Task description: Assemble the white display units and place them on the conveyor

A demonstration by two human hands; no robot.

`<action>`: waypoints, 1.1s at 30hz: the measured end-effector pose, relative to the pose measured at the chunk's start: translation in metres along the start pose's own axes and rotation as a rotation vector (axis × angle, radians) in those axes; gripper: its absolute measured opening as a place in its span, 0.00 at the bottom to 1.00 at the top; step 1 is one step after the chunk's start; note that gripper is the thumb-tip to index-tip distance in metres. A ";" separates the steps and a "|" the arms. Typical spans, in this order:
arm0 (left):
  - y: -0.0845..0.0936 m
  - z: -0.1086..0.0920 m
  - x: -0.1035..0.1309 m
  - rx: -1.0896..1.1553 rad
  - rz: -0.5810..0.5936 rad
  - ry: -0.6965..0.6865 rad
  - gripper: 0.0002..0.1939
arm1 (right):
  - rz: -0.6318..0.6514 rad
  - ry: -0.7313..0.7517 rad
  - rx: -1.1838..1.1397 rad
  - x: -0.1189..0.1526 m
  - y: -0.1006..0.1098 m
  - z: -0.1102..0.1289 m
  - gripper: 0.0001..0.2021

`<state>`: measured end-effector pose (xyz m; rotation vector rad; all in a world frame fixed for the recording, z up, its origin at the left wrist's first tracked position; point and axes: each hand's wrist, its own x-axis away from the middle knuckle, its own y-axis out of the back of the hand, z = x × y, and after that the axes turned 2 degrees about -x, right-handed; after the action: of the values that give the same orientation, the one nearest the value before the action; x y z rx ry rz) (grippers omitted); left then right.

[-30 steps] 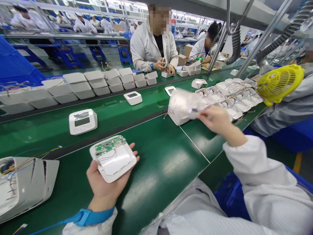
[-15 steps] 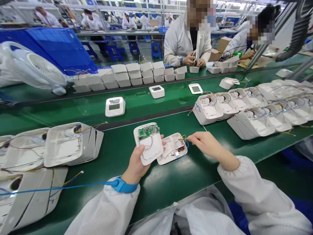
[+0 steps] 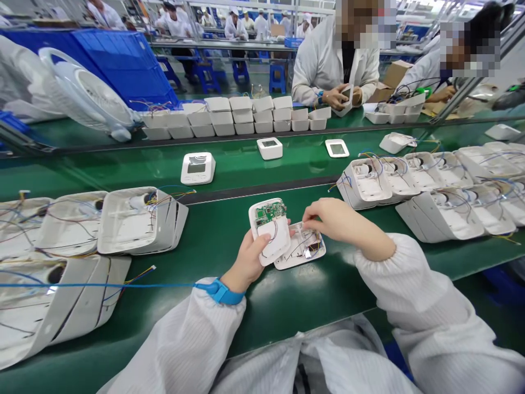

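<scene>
In the head view, the left hand [image 3: 251, 253] is holding a white cover [image 3: 274, 241] tilted up, its thumb pressing on the face and its fingers wrapping behind. A green circuit board [image 3: 269, 212] is sitting along the cover's upper part. The right hand [image 3: 328, 218] is hovering over an open white housing [image 3: 293, 253], thumb and index finger drawn close together at its far edge; whether they are pinching a wire, I cannot tell. The housing is lying on the green table [image 3: 283, 312], just beside the cover and partly behind it, with thin wires running inside. Stacked housings [image 3: 131, 221] are standing to the left, and more stacks [image 3: 451, 213] are standing to the right. Beyond, three finished units [image 3: 198, 168] are resting on the green belt [image 3: 233, 164]. Across it, a person in a white coat [image 3: 315, 60] is handling a white part.
</scene>
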<state>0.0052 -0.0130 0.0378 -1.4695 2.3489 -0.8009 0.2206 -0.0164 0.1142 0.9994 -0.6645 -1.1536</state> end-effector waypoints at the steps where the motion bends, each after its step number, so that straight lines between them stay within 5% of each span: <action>1: 0.000 -0.001 0.001 0.002 0.012 -0.002 0.24 | -0.015 0.006 -0.096 -0.004 -0.002 0.001 0.05; 5: -0.001 -0.001 0.004 0.038 0.032 0.007 0.25 | -0.200 -0.037 -0.428 -0.013 -0.025 0.001 0.04; 8: -0.001 0.000 0.003 0.099 0.034 0.029 0.26 | -0.306 -0.039 -0.377 -0.011 -0.043 -0.002 0.05; 17: 0.003 0.003 0.001 -0.020 0.040 0.017 0.26 | -0.149 -0.040 -0.182 -0.006 -0.040 -0.003 0.06; 24: 0.000 0.008 0.006 -0.298 0.061 -0.092 0.19 | -0.222 0.050 -0.268 0.001 -0.054 0.018 0.09; 33: 0.002 0.012 0.007 -0.354 0.084 -0.105 0.20 | -0.286 0.003 -0.281 0.004 -0.059 0.021 0.10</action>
<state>0.0061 -0.0220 0.0272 -1.4847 2.5444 -0.2869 0.1781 -0.0313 0.0699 0.8719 -0.3492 -1.4504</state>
